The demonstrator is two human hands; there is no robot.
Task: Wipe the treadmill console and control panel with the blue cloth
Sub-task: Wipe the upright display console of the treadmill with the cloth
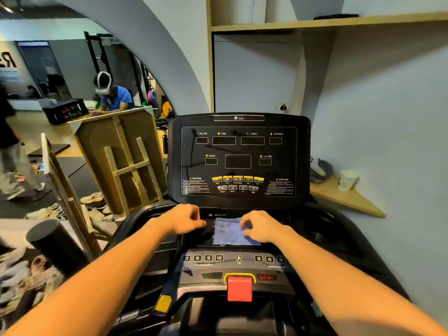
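Both hands reach forward onto the dark shelf of the treadmill, just below the upright console [238, 158]. The blue cloth [230, 232] lies spread flat on that shelf between the two hands, its right edge tucked under the right hand [260, 226]. That hand rests on the cloth with its fingers bent down onto the fabric; whether they pinch a fold or only press on it is hard to tell from this angle. The left hand [185, 218] sits just beside the cloth's left edge, fingers curled under against the shelf, and it seems to hold nothing.

Nearer than the hands, under the wrists, runs the control panel [232, 259] with its row of numbered keys, and nearer still a red stop button [239, 288] in a yellow surround. Beyond the fingertips the console's display windows are dark.

Off to the right of the right arm, a wooden corner shelf [349, 200] carries a white paper cup [347, 179]. Far to the left of the left arm, a person in a blue shirt [114, 95] leans over a wooden counter [121, 151].
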